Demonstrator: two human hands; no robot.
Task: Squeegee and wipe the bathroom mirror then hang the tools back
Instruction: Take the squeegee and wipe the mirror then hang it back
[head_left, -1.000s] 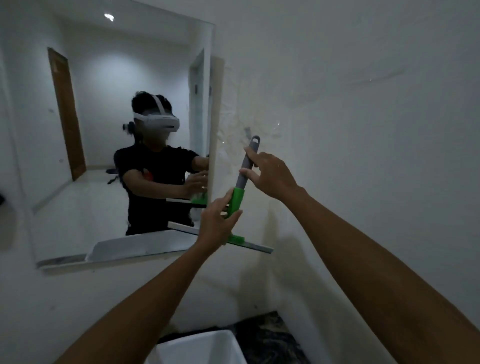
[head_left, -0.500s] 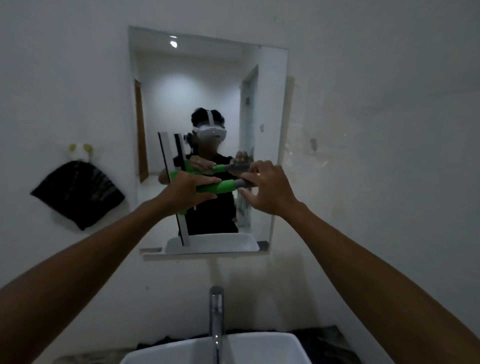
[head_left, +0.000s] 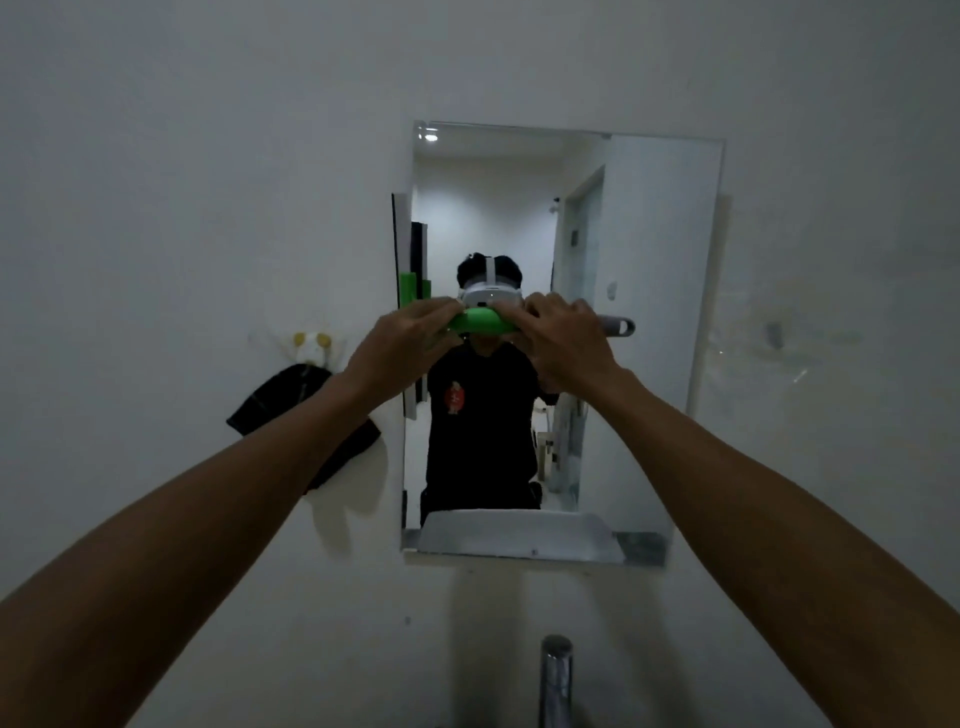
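A rectangular mirror (head_left: 654, 291) hangs on the white wall straight ahead. I hold a squeegee (head_left: 480, 322) with a green and grey handle sideways in front of it. Its blade stands upright along the mirror's left edge. My left hand (head_left: 400, 345) grips the green part of the handle near the blade. My right hand (head_left: 563, 338) grips the grey part, whose looped end sticks out to the right. A black cloth (head_left: 291, 400) hangs from a hook on the wall left of the mirror.
A chrome tap (head_left: 556, 675) rises at the bottom centre below the mirror. A small hook (head_left: 774, 335) sits on the wall right of the mirror. The mirror reflects a person in a black shirt and a doorway behind.
The squeegee came away from the wall hook at the right, turned from upright to sideways and moved left across the mirror. Its blade now stands at the mirror's left edge.
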